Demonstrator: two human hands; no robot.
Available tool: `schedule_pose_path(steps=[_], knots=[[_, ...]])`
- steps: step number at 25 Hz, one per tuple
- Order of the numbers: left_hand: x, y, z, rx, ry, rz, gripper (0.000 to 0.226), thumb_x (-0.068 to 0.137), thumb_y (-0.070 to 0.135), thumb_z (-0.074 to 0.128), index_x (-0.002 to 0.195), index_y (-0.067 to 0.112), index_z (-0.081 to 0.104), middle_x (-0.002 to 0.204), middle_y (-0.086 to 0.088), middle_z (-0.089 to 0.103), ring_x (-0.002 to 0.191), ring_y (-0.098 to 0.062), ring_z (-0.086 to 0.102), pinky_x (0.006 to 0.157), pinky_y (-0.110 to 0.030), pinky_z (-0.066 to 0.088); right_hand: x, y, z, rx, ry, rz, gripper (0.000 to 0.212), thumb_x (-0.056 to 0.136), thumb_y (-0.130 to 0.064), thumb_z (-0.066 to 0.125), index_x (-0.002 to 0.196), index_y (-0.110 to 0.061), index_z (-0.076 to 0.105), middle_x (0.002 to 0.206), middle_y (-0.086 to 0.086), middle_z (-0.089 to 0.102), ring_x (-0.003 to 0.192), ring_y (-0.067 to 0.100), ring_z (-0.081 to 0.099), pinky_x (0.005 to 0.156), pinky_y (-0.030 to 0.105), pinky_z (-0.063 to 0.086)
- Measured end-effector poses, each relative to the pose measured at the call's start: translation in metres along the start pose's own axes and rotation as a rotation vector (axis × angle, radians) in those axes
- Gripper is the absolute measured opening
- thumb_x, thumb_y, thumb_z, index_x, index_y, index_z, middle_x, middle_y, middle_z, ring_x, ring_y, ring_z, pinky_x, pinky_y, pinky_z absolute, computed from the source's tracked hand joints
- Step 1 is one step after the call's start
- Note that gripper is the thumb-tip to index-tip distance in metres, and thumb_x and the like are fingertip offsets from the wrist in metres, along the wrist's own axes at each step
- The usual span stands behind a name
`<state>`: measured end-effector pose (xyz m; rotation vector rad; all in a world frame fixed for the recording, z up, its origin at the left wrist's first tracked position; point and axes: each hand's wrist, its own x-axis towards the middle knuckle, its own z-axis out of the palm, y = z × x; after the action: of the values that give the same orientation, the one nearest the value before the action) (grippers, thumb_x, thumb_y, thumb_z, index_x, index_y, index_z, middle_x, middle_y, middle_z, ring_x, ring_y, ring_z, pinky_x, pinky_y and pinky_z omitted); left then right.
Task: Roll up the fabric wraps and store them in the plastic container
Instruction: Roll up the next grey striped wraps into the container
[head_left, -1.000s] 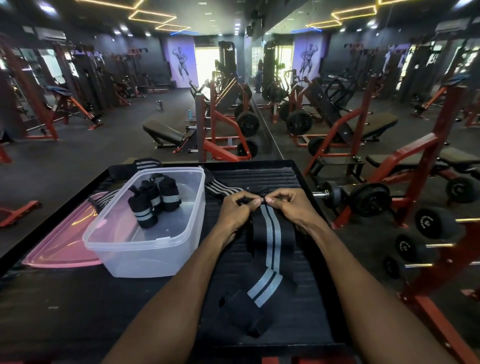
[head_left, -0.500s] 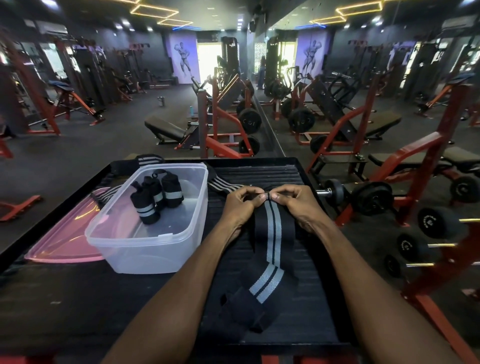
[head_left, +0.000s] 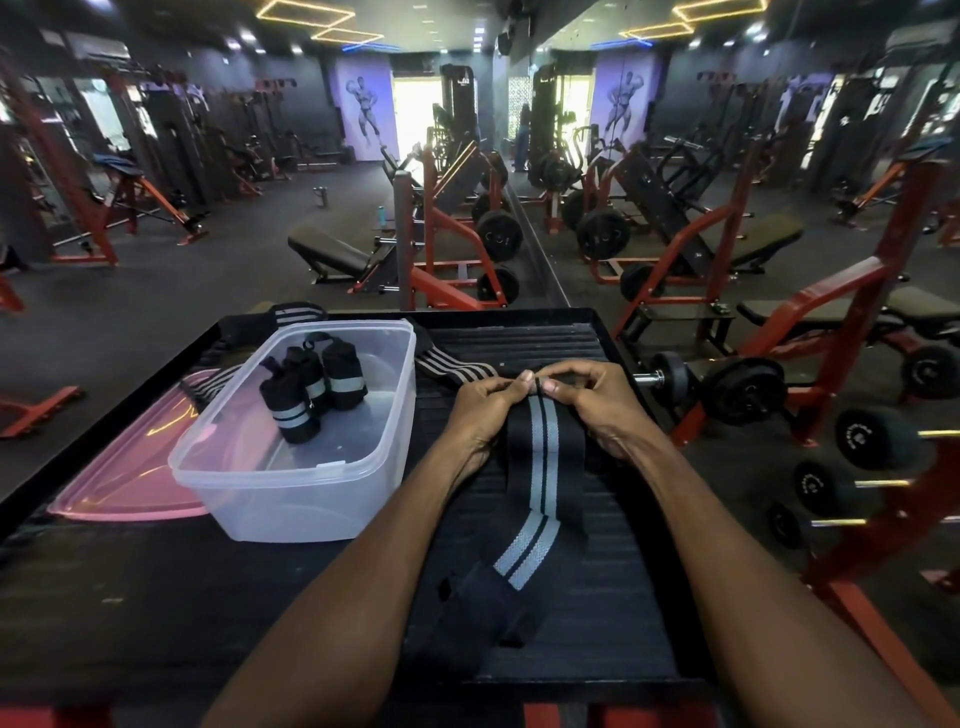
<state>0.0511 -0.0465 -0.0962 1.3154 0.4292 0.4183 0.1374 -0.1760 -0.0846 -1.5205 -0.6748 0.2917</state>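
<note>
A long black fabric wrap with two grey stripes (head_left: 537, 483) lies lengthwise on the black ribbed table top (head_left: 613, 597), its near end folded. My left hand (head_left: 485, 410) and my right hand (head_left: 592, 400) pinch its far end together, thumbs and fingertips curled over the edge. Left of them stands a clear plastic container (head_left: 291, 483) holding three rolled black wraps (head_left: 311, 384). Another unrolled striped wrap (head_left: 452, 366) trails from behind the container toward my hands.
A pink lid (head_left: 130, 478) lies flat left of the container. More striped wraps (head_left: 291, 316) sit at the table's far left corner. Beyond the table are red gym machines, benches, and dumbbells (head_left: 727, 384) on a rack at the right.
My hands have stayed on the wrap's far end, fingers shifting slightly as they fold the edge toward me. The container and its rolls have not moved.
</note>
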Motion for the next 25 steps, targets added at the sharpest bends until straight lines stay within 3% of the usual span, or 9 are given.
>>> schedule_pose_path(steps=[3, 6, 8, 11, 14, 17, 21, 23, 25], knots=[[0.0013, -0.0007, -0.0027, 0.103, 0.07, 0.091, 0.002, 0.085, 0.013, 0.076, 0.085, 0.015, 0.076, 0.092, -0.006, 0.076, 0.092, -0.018, 0.07, 0.092, -0.034, 0.056, 0.0026, 0.0041, 0.001, 0.042, -0.028, 0.041, 0.009, 0.084, -0.005, 0.074, 0.093, -0.005, 0.076, 0.1, 0.015, 0.076, 0.103, 0.03, 0.07, 0.098, 0.041, 0.054], [0.0034, -0.0001, -0.0042, 0.151, 0.086, 0.173, 0.015, 0.083, 0.005, 0.075, 0.082, 0.02, 0.076, 0.091, 0.003, 0.074, 0.095, -0.015, 0.068, 0.094, -0.03, 0.053, 0.0032, 0.0046, 0.0012, 0.032, -0.059, 0.091, 0.009, 0.089, -0.016, 0.071, 0.09, -0.01, 0.077, 0.097, 0.015, 0.076, 0.101, 0.032, 0.071, 0.097, 0.045, 0.054], [0.0039, -0.0016, -0.0022, 0.094, 0.065, 0.147, 0.013, 0.084, 0.003, 0.074, 0.085, 0.016, 0.076, 0.096, -0.002, 0.074, 0.098, -0.018, 0.068, 0.095, -0.031, 0.054, 0.003, 0.0036, 0.0001, -0.02, -0.031, 0.031, 0.006, 0.087, -0.008, 0.071, 0.09, -0.01, 0.077, 0.095, 0.012, 0.076, 0.096, 0.025, 0.071, 0.096, 0.04, 0.054], [0.0023, -0.0009, 0.0004, -0.055, 0.018, 0.04, 0.008, 0.087, 0.016, 0.074, 0.088, 0.008, 0.076, 0.097, -0.014, 0.076, 0.098, -0.026, 0.071, 0.092, -0.037, 0.056, 0.0036, 0.0021, -0.0014, -0.032, -0.009, -0.013, 0.016, 0.082, 0.001, 0.073, 0.093, -0.01, 0.077, 0.1, 0.009, 0.076, 0.102, 0.021, 0.07, 0.098, 0.038, 0.054], [0.0039, -0.0013, -0.0021, 0.061, 0.104, 0.134, 0.003, 0.085, 0.012, 0.075, 0.084, 0.014, 0.077, 0.094, -0.004, 0.076, 0.096, -0.018, 0.07, 0.094, -0.033, 0.055, 0.0043, 0.0052, 0.0004, 0.048, -0.039, 0.067, 0.012, 0.084, -0.004, 0.073, 0.092, -0.012, 0.077, 0.1, 0.01, 0.076, 0.1, 0.023, 0.071, 0.097, 0.043, 0.055], [0.0049, -0.0027, -0.0017, 0.148, 0.099, 0.226, 0.014, 0.082, 0.002, 0.075, 0.088, 0.014, 0.076, 0.096, 0.002, 0.074, 0.096, -0.01, 0.067, 0.093, -0.025, 0.053, 0.0025, 0.0044, 0.0012, 0.007, -0.024, 0.144, 0.008, 0.091, -0.017, 0.069, 0.09, -0.014, 0.076, 0.093, 0.01, 0.075, 0.089, 0.022, 0.07, 0.089, 0.049, 0.056], [0.0025, -0.0017, 0.0006, -0.034, 0.021, 0.038, 0.019, 0.08, 0.018, 0.081, 0.095, 0.008, 0.074, 0.098, -0.01, 0.076, 0.098, -0.025, 0.072, 0.091, -0.039, 0.057, 0.0015, 0.0012, 0.0013, -0.023, 0.014, -0.018, 0.011, 0.087, 0.003, 0.068, 0.097, 0.001, 0.074, 0.097, 0.014, 0.074, 0.09, 0.016, 0.069, 0.089, 0.03, 0.056], [0.0057, -0.0034, -0.0025, 0.063, 0.039, 0.045, 0.022, 0.078, 0.028, 0.082, 0.091, 0.011, 0.076, 0.093, -0.009, 0.078, 0.094, -0.024, 0.073, 0.089, -0.038, 0.057, -0.0007, 0.0002, 0.0027, 0.011, -0.015, -0.014, 0.014, 0.085, 0.004, 0.07, 0.098, 0.0, 0.073, 0.098, 0.012, 0.074, 0.09, 0.015, 0.07, 0.086, 0.026, 0.057], [0.007, -0.0045, -0.0053, 0.155, 0.074, 0.103, 0.016, 0.078, 0.025, 0.082, 0.089, 0.014, 0.076, 0.091, -0.004, 0.077, 0.093, -0.02, 0.073, 0.086, -0.032, 0.056, -0.0021, -0.0009, 0.0031, 0.009, -0.057, 0.042, 0.012, 0.088, -0.004, 0.07, 0.099, -0.001, 0.073, 0.09, 0.004, 0.076, 0.083, 0.009, 0.07, 0.075, 0.022, 0.057]])
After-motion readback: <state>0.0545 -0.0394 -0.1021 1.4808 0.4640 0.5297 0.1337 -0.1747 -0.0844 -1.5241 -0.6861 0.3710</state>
